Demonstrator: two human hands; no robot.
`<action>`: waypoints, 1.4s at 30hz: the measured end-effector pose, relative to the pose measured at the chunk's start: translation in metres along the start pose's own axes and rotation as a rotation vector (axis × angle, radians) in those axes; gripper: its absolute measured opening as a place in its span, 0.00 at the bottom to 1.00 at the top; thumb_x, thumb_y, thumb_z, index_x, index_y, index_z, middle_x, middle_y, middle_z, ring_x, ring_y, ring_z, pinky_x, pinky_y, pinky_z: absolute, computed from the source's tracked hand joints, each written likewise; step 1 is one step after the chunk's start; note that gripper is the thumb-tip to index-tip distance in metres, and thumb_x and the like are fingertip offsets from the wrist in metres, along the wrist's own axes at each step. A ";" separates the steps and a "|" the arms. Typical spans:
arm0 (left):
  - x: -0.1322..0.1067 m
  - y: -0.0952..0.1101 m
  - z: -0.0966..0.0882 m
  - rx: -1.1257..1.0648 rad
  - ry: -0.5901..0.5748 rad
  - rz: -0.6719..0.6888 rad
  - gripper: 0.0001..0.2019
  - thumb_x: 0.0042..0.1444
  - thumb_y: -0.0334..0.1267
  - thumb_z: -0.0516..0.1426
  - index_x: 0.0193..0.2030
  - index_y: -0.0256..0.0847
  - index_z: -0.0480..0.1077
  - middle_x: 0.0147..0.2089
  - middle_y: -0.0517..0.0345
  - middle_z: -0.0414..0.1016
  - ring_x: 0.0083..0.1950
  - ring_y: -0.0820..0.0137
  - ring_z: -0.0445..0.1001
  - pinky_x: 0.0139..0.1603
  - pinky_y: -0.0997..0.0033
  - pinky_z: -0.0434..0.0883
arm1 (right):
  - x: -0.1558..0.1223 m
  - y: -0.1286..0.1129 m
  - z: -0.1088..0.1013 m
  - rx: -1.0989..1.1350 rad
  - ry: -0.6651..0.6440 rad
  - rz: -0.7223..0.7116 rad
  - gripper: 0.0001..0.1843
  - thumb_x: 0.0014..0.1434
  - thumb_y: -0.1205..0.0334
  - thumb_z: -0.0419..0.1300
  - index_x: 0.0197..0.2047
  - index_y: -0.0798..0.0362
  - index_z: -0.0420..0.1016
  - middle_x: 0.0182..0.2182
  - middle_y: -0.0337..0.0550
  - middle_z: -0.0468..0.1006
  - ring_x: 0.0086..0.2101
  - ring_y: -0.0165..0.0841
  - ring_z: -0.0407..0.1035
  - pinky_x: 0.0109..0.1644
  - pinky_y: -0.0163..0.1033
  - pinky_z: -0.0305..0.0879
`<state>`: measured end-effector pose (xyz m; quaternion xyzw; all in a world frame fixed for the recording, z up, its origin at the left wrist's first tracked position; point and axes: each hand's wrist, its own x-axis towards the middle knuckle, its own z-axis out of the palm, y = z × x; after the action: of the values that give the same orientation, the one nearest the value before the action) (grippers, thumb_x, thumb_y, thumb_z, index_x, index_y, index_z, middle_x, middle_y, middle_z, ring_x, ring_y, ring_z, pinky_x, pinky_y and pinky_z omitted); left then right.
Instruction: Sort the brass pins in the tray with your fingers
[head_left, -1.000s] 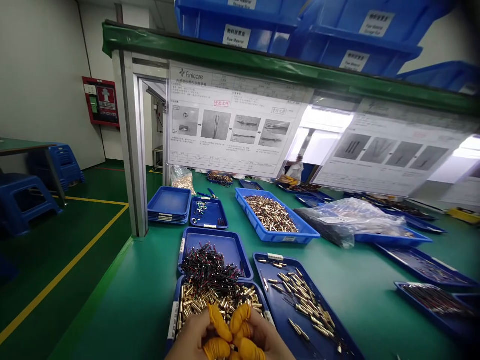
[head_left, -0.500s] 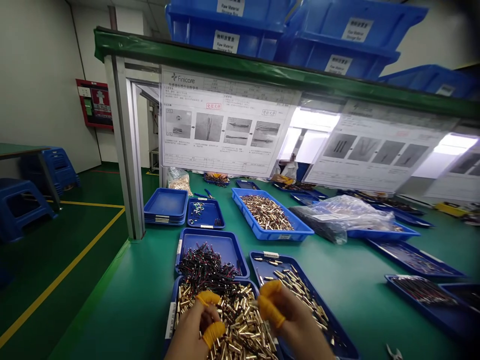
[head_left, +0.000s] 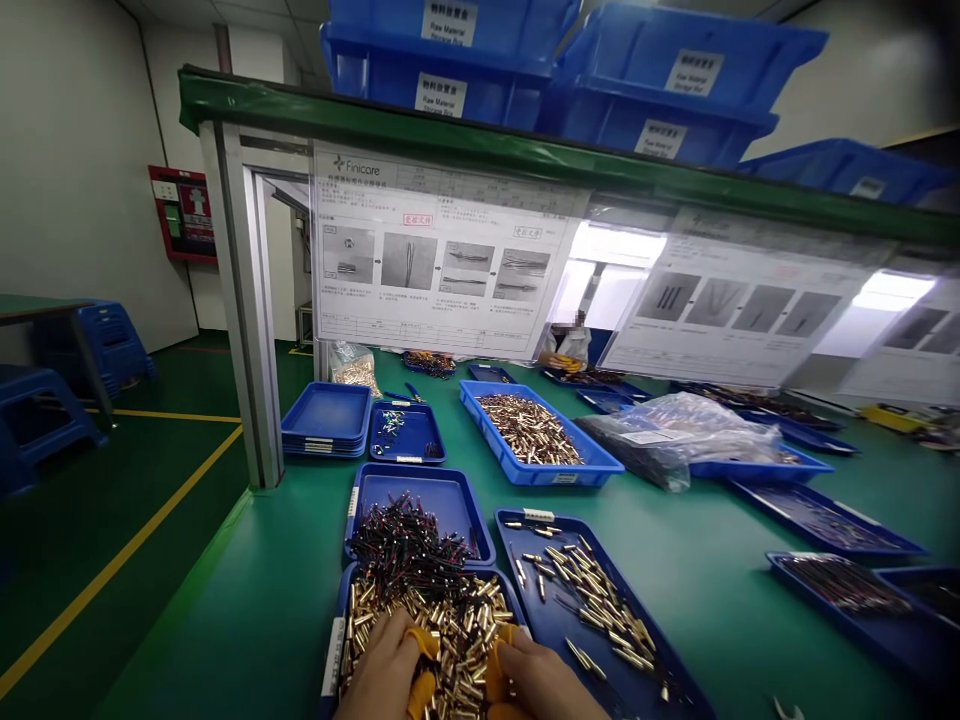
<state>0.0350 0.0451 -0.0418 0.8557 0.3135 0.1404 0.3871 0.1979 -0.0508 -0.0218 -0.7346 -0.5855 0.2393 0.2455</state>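
Note:
Brass-coloured metal tubes point(head_left: 469, 640) fill the near blue tray, and both my hands are low over them. My left hand point(head_left: 390, 665), with yellow finger covers, is curled at the left side of this pile. Opposite it, my right hand point(head_left: 536, 680), also in yellow covers, has its fingers bent inward. Whatever either hand pinches is too small or hidden to make out. Black and red wire pieces point(head_left: 412, 545) are heaped in the tray just behind and spill over the shared rim. To the right, a long blue tray point(head_left: 536, 600) carries scattered brass tubes with dark wire ends.
A blue bin point(head_left: 592, 475) of brass parts stands farther back, beside a plastic bag point(head_left: 697, 430). Stacked trays point(head_left: 326, 415) sit by the metal post point(head_left: 251, 330). Pliers point(head_left: 784, 710) lie at the lower right. Instruction sheets point(head_left: 442, 250) hang ahead. Another person point(head_left: 574, 345) sits beyond.
My right hand has moved left and down, from the edge of the right tray to over the brass tubes. My left hand has lowered slightly. The view has shifted a little.

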 end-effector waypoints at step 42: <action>-0.006 0.016 -0.012 -0.449 0.144 0.083 0.03 0.46 0.29 0.53 0.25 0.39 0.65 0.29 0.58 0.66 0.32 0.69 0.64 0.33 0.74 0.62 | -0.003 -0.036 0.026 0.610 0.064 -0.067 0.09 0.53 0.55 0.58 0.36 0.50 0.66 0.23 0.39 0.75 0.22 0.31 0.67 0.26 0.34 0.62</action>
<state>0.0316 0.0399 -0.0216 0.7479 0.2657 0.2833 0.5383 0.1541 -0.0451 -0.0182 -0.6144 -0.5027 0.3723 0.4808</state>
